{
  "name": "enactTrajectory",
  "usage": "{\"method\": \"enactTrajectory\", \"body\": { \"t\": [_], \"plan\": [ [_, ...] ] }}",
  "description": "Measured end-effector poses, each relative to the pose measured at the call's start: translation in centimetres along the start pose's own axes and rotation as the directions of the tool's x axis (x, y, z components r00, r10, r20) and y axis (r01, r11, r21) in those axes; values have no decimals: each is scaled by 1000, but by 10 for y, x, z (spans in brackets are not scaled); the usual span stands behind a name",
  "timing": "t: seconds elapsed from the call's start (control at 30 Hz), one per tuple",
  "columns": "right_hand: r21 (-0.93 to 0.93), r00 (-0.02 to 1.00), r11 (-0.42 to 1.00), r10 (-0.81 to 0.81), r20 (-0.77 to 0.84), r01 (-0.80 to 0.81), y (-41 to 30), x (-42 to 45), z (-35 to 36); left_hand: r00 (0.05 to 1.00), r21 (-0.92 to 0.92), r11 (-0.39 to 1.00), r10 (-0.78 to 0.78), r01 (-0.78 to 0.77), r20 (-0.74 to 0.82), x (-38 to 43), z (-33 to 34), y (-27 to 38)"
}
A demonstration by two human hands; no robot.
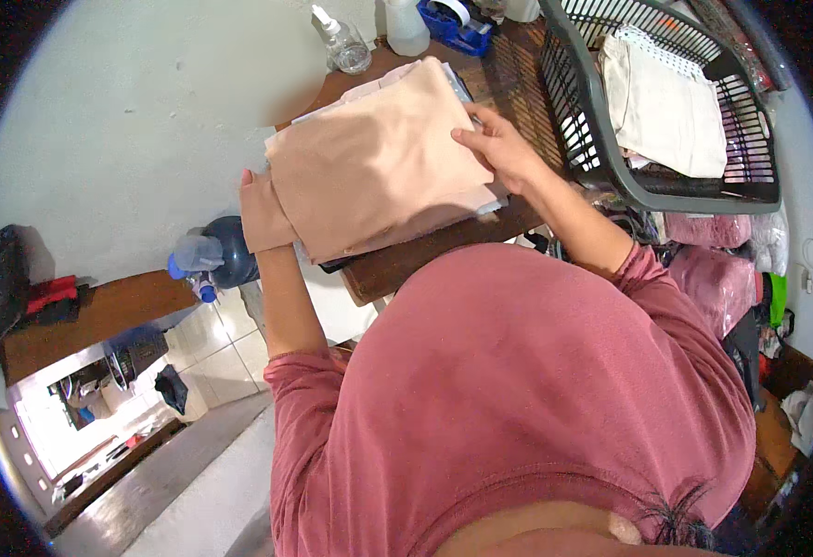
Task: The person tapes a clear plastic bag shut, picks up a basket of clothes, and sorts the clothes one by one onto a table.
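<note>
A peach-beige folded cloth (379,160) lies on top of a stack of folded fabric, whose pale edges show along its sides. My right hand (500,143) grips the stack's right edge, thumb on the top cloth and fingers partly hidden behind the edge. At the left end, a flap of beige cloth (267,219) drapes over my left hand (246,177). Only a fingertip shows above that flap, so the hand's grip is hidden. Beneath the stack is a dark brown wooden table (392,275).
A black plastic basket (612,150) holding folded white cloth (671,111) stands at the right. Behind the stack are a clear dropper-topped bottle (352,54), a white bottle (406,31) and a blue tape dispenser (459,28). Plastic-wrapped pink bundles (713,285) lie below the basket.
</note>
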State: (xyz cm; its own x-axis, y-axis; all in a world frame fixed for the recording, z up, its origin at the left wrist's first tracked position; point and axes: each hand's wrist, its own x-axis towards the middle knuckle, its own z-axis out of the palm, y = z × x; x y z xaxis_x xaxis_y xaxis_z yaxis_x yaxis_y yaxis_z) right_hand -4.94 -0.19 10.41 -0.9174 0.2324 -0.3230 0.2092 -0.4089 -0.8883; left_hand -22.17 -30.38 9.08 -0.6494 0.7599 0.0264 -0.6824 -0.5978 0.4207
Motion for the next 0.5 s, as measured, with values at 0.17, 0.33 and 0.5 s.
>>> {"method": "enactTrajectory", "body": {
  "t": [0.17,0.33,0.5],
  "plan": [
    [163,999,986,-10,-32,16,-5,10,-10,919,233,970,33,65,-393,2,52,-9],
    [-73,989,987,142,-42,-145,11,-25,-14,905,644,730,84,229,-417,7,44,4],
    [-123,997,990,78,18,-75,17,-49,-22,893,840,355,32,410,-450,32,35,34]
  ]
}}
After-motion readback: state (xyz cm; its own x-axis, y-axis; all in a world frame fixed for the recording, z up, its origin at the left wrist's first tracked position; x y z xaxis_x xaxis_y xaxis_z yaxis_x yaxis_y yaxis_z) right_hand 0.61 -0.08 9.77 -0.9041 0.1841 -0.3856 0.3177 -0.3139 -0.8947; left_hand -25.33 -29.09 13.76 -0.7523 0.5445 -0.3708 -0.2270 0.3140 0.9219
